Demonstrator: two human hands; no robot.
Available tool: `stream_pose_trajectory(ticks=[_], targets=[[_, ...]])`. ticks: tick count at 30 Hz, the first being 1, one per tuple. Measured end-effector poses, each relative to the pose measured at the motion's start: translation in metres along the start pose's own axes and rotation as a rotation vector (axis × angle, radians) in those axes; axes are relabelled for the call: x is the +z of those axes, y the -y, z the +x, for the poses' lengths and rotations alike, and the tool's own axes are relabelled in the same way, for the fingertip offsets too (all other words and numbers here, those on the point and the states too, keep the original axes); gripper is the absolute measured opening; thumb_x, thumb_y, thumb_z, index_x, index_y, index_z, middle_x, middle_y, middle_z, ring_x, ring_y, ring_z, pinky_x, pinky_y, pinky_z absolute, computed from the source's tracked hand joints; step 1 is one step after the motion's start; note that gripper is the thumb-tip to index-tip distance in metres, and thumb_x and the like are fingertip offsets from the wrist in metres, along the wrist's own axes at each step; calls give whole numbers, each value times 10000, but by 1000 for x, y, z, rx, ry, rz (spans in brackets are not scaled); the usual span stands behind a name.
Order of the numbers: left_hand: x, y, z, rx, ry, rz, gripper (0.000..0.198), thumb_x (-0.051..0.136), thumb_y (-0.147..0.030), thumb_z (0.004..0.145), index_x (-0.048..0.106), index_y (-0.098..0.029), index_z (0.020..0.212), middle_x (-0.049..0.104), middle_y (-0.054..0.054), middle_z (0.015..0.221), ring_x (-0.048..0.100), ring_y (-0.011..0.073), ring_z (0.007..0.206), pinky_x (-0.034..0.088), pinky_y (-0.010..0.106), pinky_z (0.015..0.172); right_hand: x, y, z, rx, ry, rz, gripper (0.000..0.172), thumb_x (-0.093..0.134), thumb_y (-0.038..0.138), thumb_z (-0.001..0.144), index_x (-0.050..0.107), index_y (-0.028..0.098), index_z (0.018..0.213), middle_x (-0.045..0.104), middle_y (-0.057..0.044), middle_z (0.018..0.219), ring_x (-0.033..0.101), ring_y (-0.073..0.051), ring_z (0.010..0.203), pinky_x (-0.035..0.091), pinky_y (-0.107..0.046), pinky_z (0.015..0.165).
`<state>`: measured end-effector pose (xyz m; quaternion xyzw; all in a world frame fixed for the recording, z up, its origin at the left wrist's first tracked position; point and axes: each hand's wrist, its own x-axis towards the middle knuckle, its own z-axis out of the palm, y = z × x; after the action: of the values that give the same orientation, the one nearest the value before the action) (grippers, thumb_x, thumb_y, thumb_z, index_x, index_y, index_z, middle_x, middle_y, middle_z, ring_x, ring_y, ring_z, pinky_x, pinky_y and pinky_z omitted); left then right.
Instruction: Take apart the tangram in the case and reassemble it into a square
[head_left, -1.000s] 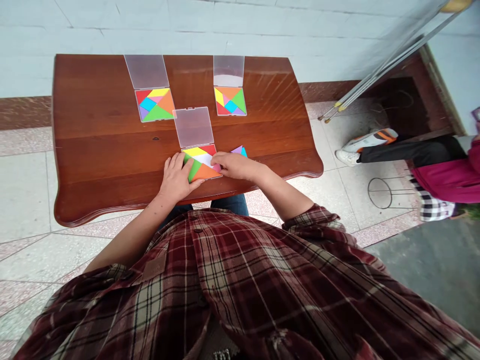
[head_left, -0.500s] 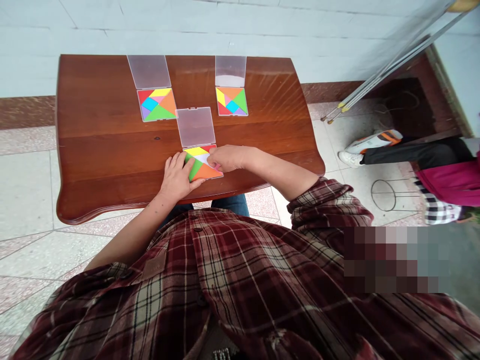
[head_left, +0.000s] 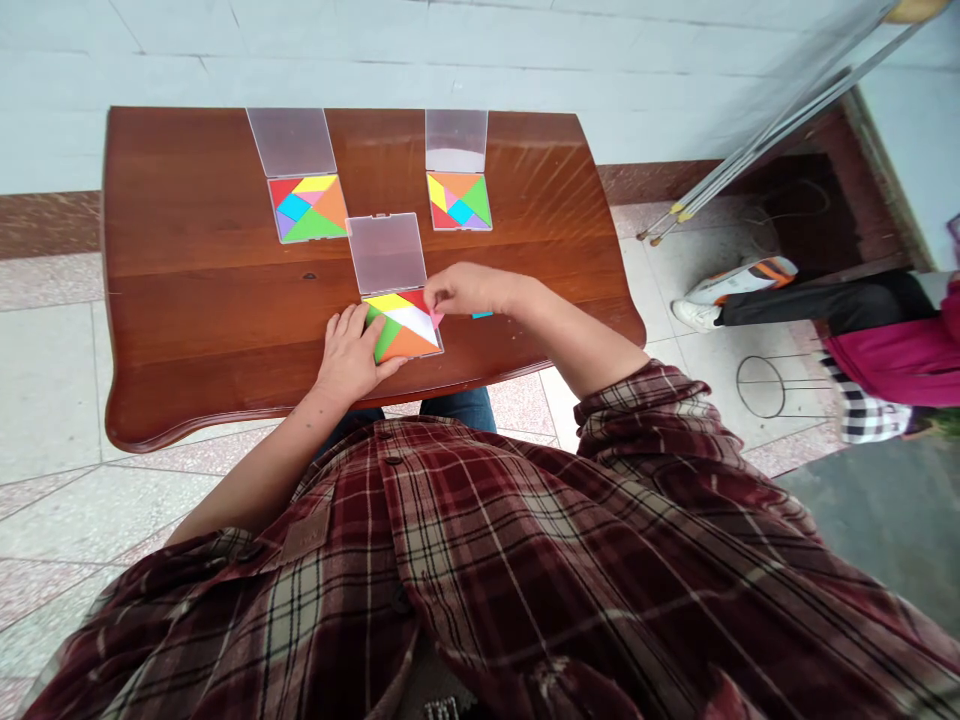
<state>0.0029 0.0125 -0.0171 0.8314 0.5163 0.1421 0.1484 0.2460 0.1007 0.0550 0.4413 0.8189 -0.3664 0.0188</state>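
Tray (head_left: 414, 318): four pieces (head_left: 409, 343) in, part bare. Left hand (head_left: 348, 354): spread over its edge. Right hand (head_left: 466, 289): apparently pinching pink piece (head_left: 436, 320); blue piece (head_left: 482, 315) beside, out.

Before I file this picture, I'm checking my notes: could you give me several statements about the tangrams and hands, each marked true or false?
1. The left hand touches the nearest tangram case. True.
2. The right hand holds a green triangle. False: it holds a pink piece.
3. The nearest tangram case is closed. False: its clear lid is open.
4. A blue piece shows outside the nearest tangram case. True.
5. Only the nearest tangram case contains pieces. False: the far left case and far right case do too.
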Motion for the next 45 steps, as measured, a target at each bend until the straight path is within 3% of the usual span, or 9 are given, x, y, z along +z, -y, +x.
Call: stream_pose_trajectory(ticks=[3, 9, 13, 17, 19, 21, 26, 35, 45], targets=[[0, 0, 0, 7, -5, 3, 653, 632, -576, 853, 557, -149, 1343, 446, 212, 1509, 373, 422, 1420, 261, 599, 1195, -6, -28, -9, 214, -253, 123, 96, 655, 74, 779, 676, 164, 804, 648, 11, 737, 542, -105, 676, 404, -268, 690], [-1, -1, 0, 2, -6, 6, 642, 656, -544, 841, 564, -146, 1337, 446, 218, 1511, 381, 430, 1418, 267, 605, 1196, 8, -65, -17, 396, -401, 168, 118, 643, 61, 777, 636, 166, 724, 614, 5, 711, 533, -115, 663, 440, -294, 698], [0, -1, -1, 0, -10, 10, 649, 649, -549, 846, 569, -127, 1333, 441, 225, 1511, 374, 433, 1424, 258, 598, 1206, 15, -70, -20, 433, -450, 134, 106, 605, 78, 788, 628, 178, 764, 631, -7, 751, 552, -133, 685, 471, -310, 717], [1, 0, -1, 4, -15, 10, 648, 646, -557, 845, 572, -137, 1332, 451, 223, 1503, 382, 433, 1416, 270, 607, 1195, 16, -49, -18, 342, -539, 61, 152, 550, 85, 811, 649, 186, 870, 683, -39, 867, 609, -177, 801, 498, -356, 816], [1, 0, -1, 4, -25, 6, 654, 648, -564, 840, 572, -144, 1335, 459, 218, 1498, 390, 432, 1410, 274, 610, 1190, 21, -27, -9, 216, -508, 34, 171, 530, 108, 844, 660, 181, 926, 696, -48, 942, 625, -183, 863, 491, -348, 850], [1, 0, -1, 3, -31, 7, 664, 645, -573, 839, 570, -140, 1338, 459, 220, 1499, 395, 431, 1407, 274, 605, 1189, 30, -3, 4, 93, -394, -44, 168, 535, 120, 864, 672, 172, 946, 700, -55, 984, 627, -190, 940, 472, -328, 877], [2, 1, -1, 10, -15, 22, 689, 640, -592, 842, 569, -123, 1342, 459, 236, 1502, 394, 432, 1409, 270, 602, 1187, 51, 35, 39, 71, -215, -344, 338, 534, 148, 914, 615, 147, 1243, 624, -127, 1291, 633, -224, 1016, 433, -304, 767], [3, 0, -1, 11, -15, 40, 683, 643, -593, 846, 577, -120, 1335, 456, 239, 1513, 399, 417, 1421, 277, 580, 1192, 41, 34, 47, -83, -76, -679, 352, 433, 292, 1009, 563, 130, 1293, 629, -154, 1236, 632, -244, 916, 344, -314, 646], [3, 2, 0, 23, -23, 35, 677, 628, -592, 853, 574, -121, 1335, 459, 240, 1506, 391, 433, 1417, 282, 603, 1181, 51, 34, 51, 38, -210, -571, 399, 288, 139, 984, 595, 123, 1238, 688, -175, 1162, 653, -270, 992, 408, -332, 711]])
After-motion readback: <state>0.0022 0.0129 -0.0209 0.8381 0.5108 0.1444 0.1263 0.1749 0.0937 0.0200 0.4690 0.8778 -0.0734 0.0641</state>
